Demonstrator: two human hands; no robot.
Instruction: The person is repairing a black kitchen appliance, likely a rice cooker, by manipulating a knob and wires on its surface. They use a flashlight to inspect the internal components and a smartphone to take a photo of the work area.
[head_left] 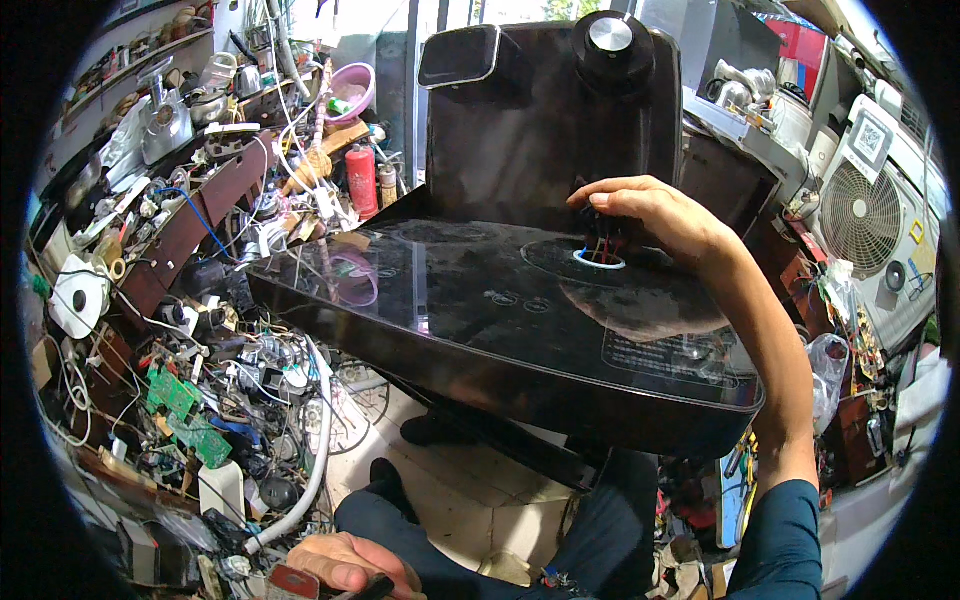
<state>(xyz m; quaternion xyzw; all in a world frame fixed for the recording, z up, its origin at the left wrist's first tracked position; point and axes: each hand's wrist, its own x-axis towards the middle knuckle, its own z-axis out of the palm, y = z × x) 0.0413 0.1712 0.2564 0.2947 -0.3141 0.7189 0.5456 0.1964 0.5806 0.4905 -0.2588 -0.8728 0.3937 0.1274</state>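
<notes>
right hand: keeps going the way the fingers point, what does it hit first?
The right hand points fingers down at the coloured wires in the round hole of the black appliance. Wires first, probably already touching; depth unclear.

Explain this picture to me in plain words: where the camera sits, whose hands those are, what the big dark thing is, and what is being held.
The camera is worn on a person's head and looks down, so the round fisheye view bends straight edges. Both hands are that person's own. The right hand reaches over a large dark appliance housing, glossy on top, and pinches a bundle of coloured wires coming up through a round hole. The left hand, low in the picture near the knees, grips a thin dark tool; what kind cannot be told. To the left lies a heap of green circuit boards, cables and a white hose. A red canister stands behind.
</notes>
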